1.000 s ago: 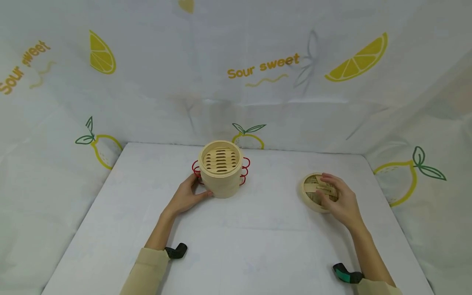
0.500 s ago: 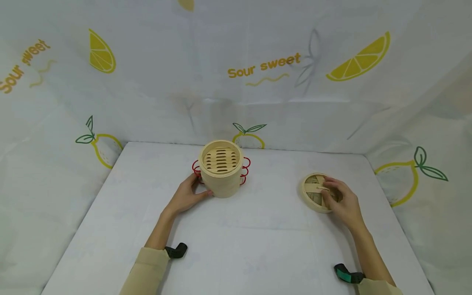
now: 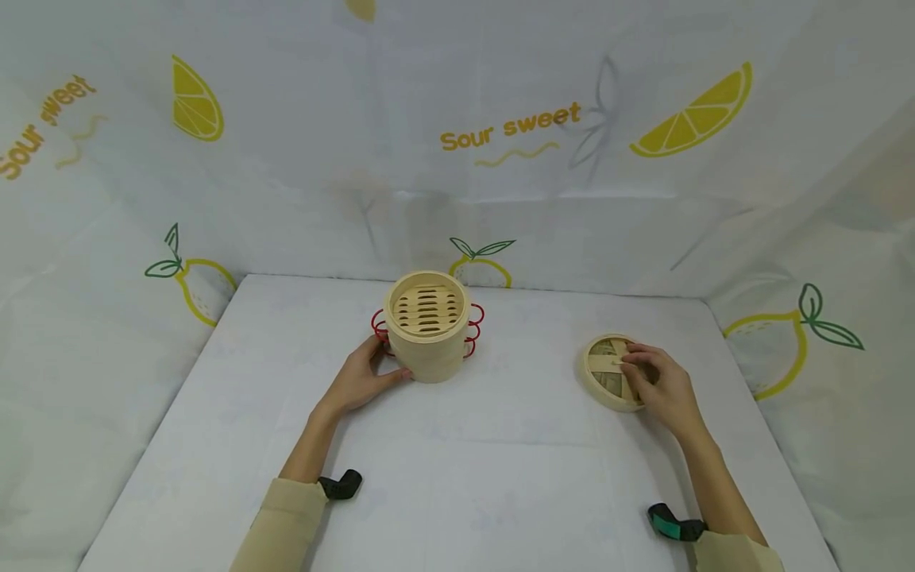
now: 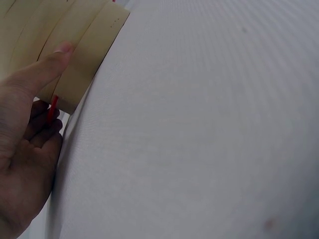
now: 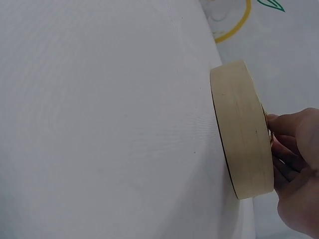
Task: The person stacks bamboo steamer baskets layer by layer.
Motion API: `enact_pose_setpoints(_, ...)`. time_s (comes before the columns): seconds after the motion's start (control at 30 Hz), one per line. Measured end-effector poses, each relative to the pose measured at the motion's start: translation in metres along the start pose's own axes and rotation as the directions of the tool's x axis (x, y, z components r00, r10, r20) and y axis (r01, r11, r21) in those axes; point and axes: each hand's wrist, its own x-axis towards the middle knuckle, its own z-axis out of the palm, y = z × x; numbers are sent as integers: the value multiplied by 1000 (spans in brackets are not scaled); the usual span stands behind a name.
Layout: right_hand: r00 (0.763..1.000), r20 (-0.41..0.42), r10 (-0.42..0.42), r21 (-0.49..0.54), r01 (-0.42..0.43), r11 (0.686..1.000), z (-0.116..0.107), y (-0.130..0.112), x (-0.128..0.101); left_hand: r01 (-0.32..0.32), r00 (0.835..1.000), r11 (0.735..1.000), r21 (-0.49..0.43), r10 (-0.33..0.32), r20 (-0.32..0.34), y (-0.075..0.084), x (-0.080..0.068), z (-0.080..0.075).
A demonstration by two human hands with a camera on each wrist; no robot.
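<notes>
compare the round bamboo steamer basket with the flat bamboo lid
The round bamboo steamer basket stands tall and open-topped, showing slats; the flat bamboo lid lies low with a woven top. The left hand steadies the basket's side; the right hand pinches the lid's handle. Both are round, pale bamboo.

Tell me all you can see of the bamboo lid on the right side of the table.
The lid is a round, shallow disc of pale bamboo with a smooth band wall and a woven top crossed by a flat strip handle. It lies flat on the white table, apart from the open steamer basket. The right hand rests on its top, fingers curled at the handle; whether they grip it is unclear.
</notes>
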Motion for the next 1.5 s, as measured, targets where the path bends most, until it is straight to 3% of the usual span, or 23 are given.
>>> enact_pose_setpoints(0.37,999,-5,-37,-35,37,999,-2,1,0,-5,1000,1000,-6,5,14,-3,3,3)
enact_pose_setpoints(0.83,998,-2,-69,0,69,998,-11,-1,2,14,1000,1000,12,-14,20,0,4,-2)
enact_pose_setpoints(1.0,998,-2,-69,13,69,998,-15,-6,2,13,1000,1000,8,-13,25,-1,3,-2)
enact_pose_setpoints(1.5,984,-33,-175,68,177,982,-21,-39,18,17,1000,1000,23,-17,15,-2,2,-2)
